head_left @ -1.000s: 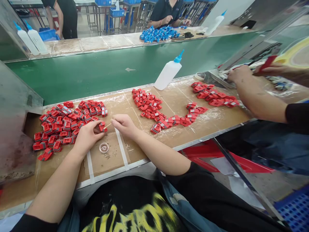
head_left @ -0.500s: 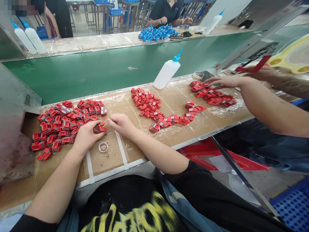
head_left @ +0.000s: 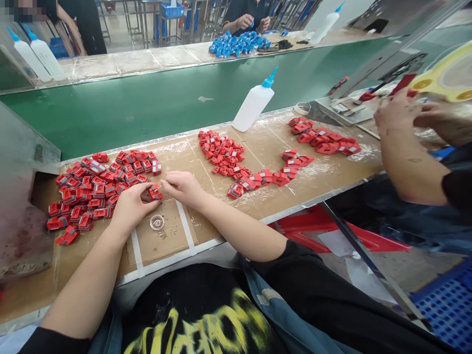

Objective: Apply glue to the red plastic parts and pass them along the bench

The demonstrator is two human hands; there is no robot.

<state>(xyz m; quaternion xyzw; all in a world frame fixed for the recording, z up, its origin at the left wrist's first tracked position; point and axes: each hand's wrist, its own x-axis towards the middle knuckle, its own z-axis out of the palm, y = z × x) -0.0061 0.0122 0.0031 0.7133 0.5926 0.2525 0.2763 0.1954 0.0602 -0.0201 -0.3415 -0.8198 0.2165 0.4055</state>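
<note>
My left hand [head_left: 133, 204] pinches a small red plastic part [head_left: 155, 192] between thumb and fingers. Opposite it, my right hand [head_left: 183, 189] is closed on a thin stick [head_left: 159, 187], whose tip touches or nearly touches that part. A small clear round cup [head_left: 157, 222] rests on the cardboard just below my hands. Left of them spreads a pile of red plastic parts with grey edges [head_left: 88, 191]. To the right lies another heap of smaller red parts [head_left: 222, 152], running into a curved row of red parts [head_left: 263, 180].
A white bottle with a blue nozzle [head_left: 253, 105] stands tilted behind the heap. More red parts [head_left: 324, 137] lie near a co-worker's hands [head_left: 398, 113] at right. Beyond the green belt [head_left: 147, 108], another person sits behind blue parts [head_left: 236, 44].
The co-worker's near hand at right has drawn back from the red parts to their other hand. The stick has moved onto the part in my left hand. The view has shifted slightly.
</note>
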